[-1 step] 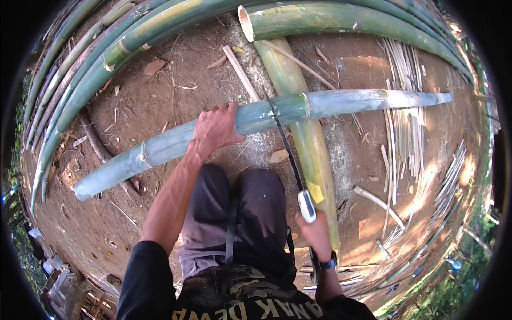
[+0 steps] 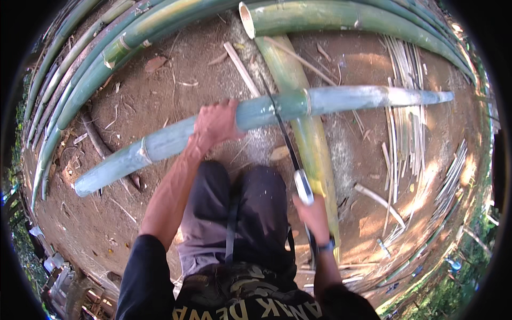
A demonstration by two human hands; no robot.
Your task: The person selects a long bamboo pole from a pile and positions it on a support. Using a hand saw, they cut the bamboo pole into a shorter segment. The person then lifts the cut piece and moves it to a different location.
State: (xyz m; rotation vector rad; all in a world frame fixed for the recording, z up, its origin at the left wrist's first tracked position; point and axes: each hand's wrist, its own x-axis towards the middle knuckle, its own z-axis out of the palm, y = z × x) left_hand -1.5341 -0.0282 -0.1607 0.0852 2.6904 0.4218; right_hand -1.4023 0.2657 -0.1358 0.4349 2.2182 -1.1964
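Observation:
A bluish-green bamboo pole (image 2: 173, 132) lies across the view in front of my knees, resting over a yellow-green bamboo length (image 2: 312, 140). My left hand (image 2: 216, 125) grips the pole from above, left of the middle. In my right hand (image 2: 314, 217) is the white-and-dark handle of a handsaw (image 2: 290, 151). Its thin dark blade runs across the pole between my left hand and a pale node ring. White specks show where the blade meets the bamboo; how deep it sits I cannot tell. The right fingertips are partly hidden.
Long green bamboo poles (image 2: 85, 88) curve along the far left. A thick cut bamboo (image 2: 304, 18) lies at the far side. Thin split strips (image 2: 402, 120) are piled to the right, and a dark branch (image 2: 96, 136) lies under the pole's left part. Sawdust covers soil beneath the blade.
My right hand and the saw have moved forward, away from me, so the blade reaches farther beyond the pole. My left hand keeps its hold; the pole has barely shifted.

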